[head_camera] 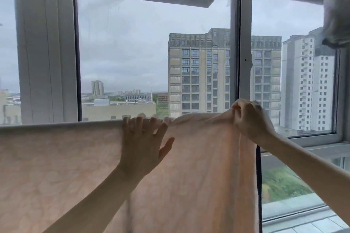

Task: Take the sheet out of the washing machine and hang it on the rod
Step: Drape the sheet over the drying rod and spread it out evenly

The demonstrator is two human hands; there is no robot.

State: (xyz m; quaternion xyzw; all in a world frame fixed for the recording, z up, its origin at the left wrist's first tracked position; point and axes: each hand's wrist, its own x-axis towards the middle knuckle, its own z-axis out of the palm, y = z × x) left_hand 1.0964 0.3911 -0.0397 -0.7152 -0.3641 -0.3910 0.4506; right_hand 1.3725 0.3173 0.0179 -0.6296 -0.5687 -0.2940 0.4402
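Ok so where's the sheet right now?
The sheet hangs across the lower left and middle of the head view, before the window, its top edge held by the left hand and right hand.

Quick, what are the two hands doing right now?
Left hand: open, fingers spread flat on the sheet at its top edge.
Right hand: closed, pinching the sheet's raised top edge.

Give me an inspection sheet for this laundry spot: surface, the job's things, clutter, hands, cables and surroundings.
Surface: nothing seen.
Job's things: pink sheet draped over the rod, smooth at left, bunched at right; the rod itself is hidden.
Clutter: grey cloth hanging at upper right.
Hands: left hand flat on the sheet, fingertips over its top fold; right hand pinches the bunched top edge.
Cables: nothing seen.
Surroundings: window frame, high-rise buildings outside, overcast sky.
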